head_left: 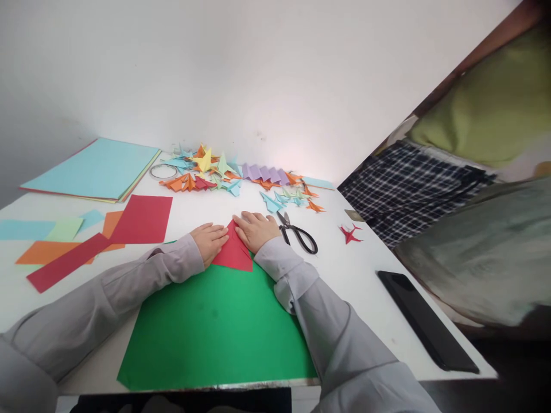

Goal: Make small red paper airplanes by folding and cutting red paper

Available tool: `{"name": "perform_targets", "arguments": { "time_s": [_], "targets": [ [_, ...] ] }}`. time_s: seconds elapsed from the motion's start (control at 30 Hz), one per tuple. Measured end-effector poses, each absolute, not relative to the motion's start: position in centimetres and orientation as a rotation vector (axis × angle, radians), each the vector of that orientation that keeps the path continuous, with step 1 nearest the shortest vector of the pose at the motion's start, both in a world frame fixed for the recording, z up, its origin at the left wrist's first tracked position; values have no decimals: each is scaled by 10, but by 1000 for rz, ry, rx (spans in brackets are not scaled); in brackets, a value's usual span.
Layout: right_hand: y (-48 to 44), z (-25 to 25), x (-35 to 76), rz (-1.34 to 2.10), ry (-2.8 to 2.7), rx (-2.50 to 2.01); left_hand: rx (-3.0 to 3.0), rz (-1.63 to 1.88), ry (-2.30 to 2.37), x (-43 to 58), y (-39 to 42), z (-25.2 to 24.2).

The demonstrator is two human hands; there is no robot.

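A red sheet of paper (pixel 233 256), folded to a point at its far end, lies on a large green sheet (pixel 215 332). My left hand (pixel 209 242) rests on the red paper's left edge, its fingers stretched out flat towards the fold. On the other side, my right hand (pixel 257 230) lies with fingers extended at the tip and right edge. Parts of the paper are hidden under both hands. Just right of my right hand are black-handled scissors (pixel 302 236), with one handle partly covered.
Folded paper figures (pixel 206 163) are heaped along the wall beside a tape roll (pixel 163 171). Coloured sheets (pixel 94 166) are stacked at the back left, above loose strips (pixel 69 261). A red paper plane (pixel 350 234) and a black phone (pixel 424 318) lie on the right.
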State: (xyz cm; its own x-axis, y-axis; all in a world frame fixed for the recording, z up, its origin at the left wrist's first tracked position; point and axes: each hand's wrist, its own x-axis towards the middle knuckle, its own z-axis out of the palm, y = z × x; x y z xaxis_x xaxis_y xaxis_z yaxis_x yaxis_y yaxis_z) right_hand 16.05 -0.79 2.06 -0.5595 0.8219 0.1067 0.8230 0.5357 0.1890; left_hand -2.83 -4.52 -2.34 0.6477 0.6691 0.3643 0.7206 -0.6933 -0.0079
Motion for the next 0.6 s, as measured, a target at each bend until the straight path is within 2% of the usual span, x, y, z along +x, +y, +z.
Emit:
{"name": "perform_targets", "arguments": {
  "time_s": [0.2, 0.6],
  "targets": [
    [-6, 18, 161, -332, -2732, -1453, -2722, -514, -1154, -38, -55, -30],
    [-5, 18, 161, -283, -2724, -1469, -2752, -479, -1069, -59, -94, -6]
  ]
}}
